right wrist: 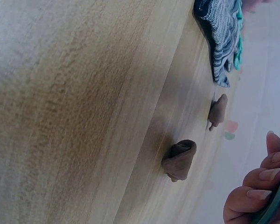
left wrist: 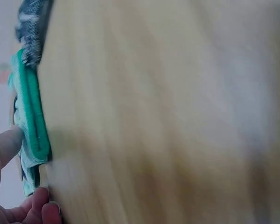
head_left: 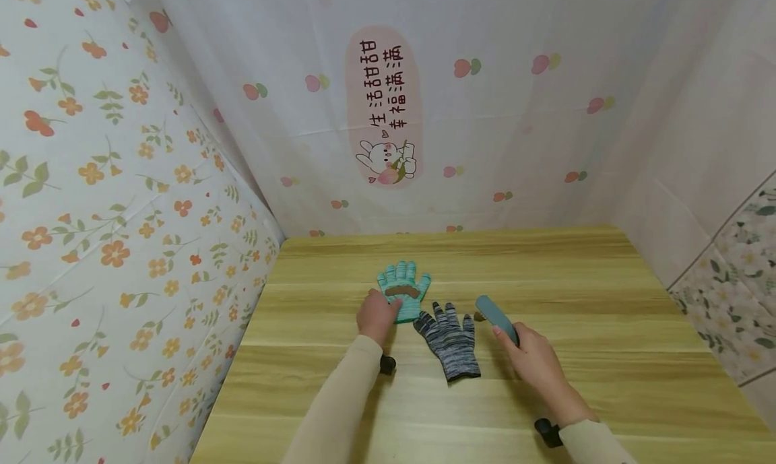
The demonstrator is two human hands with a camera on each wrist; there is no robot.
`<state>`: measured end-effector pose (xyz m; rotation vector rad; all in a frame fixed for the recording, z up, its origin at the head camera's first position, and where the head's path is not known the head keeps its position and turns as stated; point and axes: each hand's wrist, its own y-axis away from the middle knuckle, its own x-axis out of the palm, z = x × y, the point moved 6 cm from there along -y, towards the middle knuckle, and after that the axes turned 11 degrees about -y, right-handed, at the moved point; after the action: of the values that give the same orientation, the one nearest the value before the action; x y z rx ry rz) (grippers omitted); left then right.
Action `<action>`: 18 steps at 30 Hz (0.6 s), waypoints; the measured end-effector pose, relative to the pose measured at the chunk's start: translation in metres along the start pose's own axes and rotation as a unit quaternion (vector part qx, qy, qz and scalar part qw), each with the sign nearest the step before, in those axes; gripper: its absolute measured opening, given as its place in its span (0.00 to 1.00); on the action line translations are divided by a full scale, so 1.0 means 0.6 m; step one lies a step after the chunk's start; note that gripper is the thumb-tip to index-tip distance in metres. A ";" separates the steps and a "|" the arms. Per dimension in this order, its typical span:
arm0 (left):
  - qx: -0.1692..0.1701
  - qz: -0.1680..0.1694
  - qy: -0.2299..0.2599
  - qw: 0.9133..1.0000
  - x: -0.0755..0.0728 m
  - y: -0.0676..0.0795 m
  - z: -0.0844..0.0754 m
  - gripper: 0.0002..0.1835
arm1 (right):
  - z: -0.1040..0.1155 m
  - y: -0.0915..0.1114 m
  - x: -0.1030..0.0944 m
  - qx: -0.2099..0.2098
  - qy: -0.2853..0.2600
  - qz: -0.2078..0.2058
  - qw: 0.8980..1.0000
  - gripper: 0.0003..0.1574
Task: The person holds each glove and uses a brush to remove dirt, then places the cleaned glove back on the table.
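Here left fingers (head_left: 388, 304) touch green glove (head_left: 405, 290); right fingers (head_left: 506, 335) curled round teal tool (head_left: 496, 318).

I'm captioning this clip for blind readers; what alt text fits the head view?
On a light wooden table, a person's left hand touches the cuff of a teal striped knit glove smeared with brown, while the right hand holds a teal oblong tool. A dark grey-blue marled knit glove lies between them, before floral-print curtains.
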<state>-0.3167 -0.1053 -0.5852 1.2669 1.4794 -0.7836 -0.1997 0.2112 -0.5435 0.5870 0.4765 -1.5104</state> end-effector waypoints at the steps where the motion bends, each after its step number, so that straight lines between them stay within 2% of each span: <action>1: -0.009 0.002 0.009 1.000 0.000 -0.002 0.002 0.39 | -0.001 0.000 0.000 0.001 0.001 0.000 1.000 0.35; 6: -0.032 0.026 0.030 0.999 -0.005 -0.002 0.007 0.25 | -0.001 0.001 0.003 0.002 -0.002 0.004 1.000 0.37; 9: -0.042 0.027 0.049 0.998 -0.006 -0.001 0.010 0.17 | -0.002 0.001 0.005 0.003 -0.004 0.004 1.000 0.36; 11: -0.049 0.019 0.080 0.995 -0.009 0.000 0.011 0.13 | -0.003 0.000 0.007 0.003 -0.006 0.003 1.000 0.36; 13: -0.052 0.003 0.136 0.989 -0.009 -0.005 0.011 0.09 | -0.004 -0.001 0.007 0.003 -0.007 0.003 1.000 0.36; 15: -0.050 0.005 0.234 0.971 -0.008 -0.007 0.008 0.07 | -0.004 -0.002 0.006 0.001 -0.007 0.003 1.000 0.37; 16: -0.052 0.010 0.287 0.956 -0.006 -0.008 0.007 0.08 | -0.003 -0.002 0.005 0.000 -0.008 0.002 1.000 0.38; 17: -0.050 0.018 0.343 0.938 -0.005 -0.009 0.006 0.10 | -0.003 -0.002 0.005 0.000 -0.008 0.002 1.000 0.38; 18: -0.053 0.028 0.399 0.915 -0.001 -0.010 0.006 0.12 | -0.002 -0.003 0.005 0.000 -0.008 0.003 1.000 0.38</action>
<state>-0.3216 -0.1101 -0.5865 1.6316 2.0722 -0.1100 -0.2012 0.2097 -0.5464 0.5763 0.4616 -1.5084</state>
